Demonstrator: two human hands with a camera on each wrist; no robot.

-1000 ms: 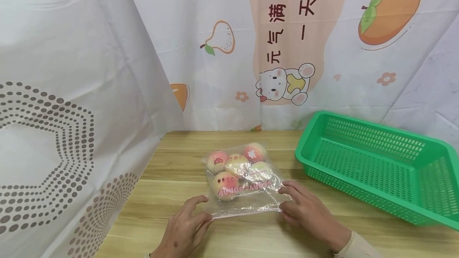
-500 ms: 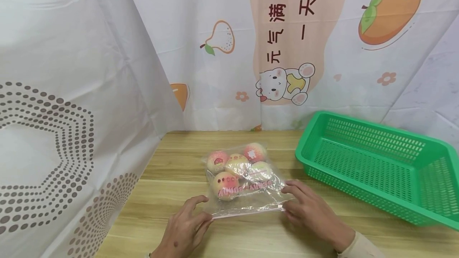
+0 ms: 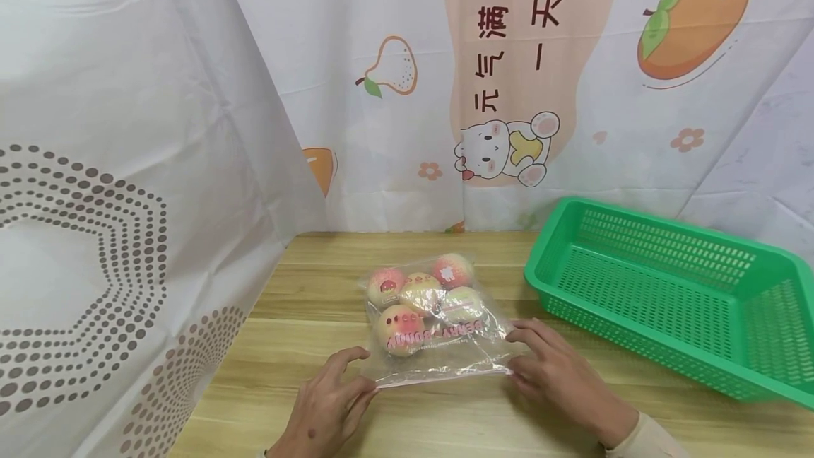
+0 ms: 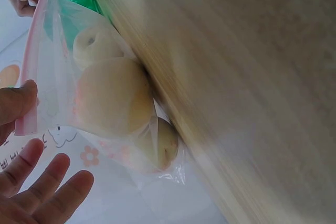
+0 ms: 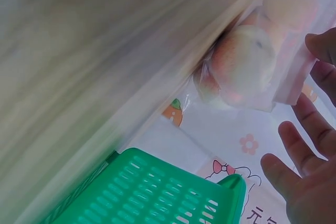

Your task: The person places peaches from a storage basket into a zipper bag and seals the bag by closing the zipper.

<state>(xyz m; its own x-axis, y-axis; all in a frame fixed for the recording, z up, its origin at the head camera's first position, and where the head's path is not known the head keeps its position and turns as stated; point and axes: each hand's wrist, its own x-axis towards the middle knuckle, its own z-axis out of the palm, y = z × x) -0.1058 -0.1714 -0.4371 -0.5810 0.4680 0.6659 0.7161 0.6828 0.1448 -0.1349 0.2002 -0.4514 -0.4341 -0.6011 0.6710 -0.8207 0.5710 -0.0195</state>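
A clear zip bag (image 3: 445,365) with pink lettering lies on the table, its opening edge toward the person. Several yellow and red peaches (image 3: 402,334) fill its far part. At the near left corner my left hand (image 3: 327,398) pinches the bag's edge; the left wrist view shows the thumb (image 4: 20,102) on the pink zip strip (image 4: 32,59), other fingers spread. My right hand (image 3: 562,377) pinches the other end of that edge. In the right wrist view its thumb (image 5: 321,46) lies at the strip (image 5: 294,80), with the remaining fingers apart.
A green slotted plastic basket (image 3: 642,302) stands on the wooden table (image 3: 305,288), right of the bag. Behind the table hangs a white printed cloth (image 3: 381,182), and another dotted cloth (image 3: 210,161) drapes along the left side.
My right hand has slid a little to the right along the bag's near edge, from inside the corner to its end. The left hand and the peaches stay in place.
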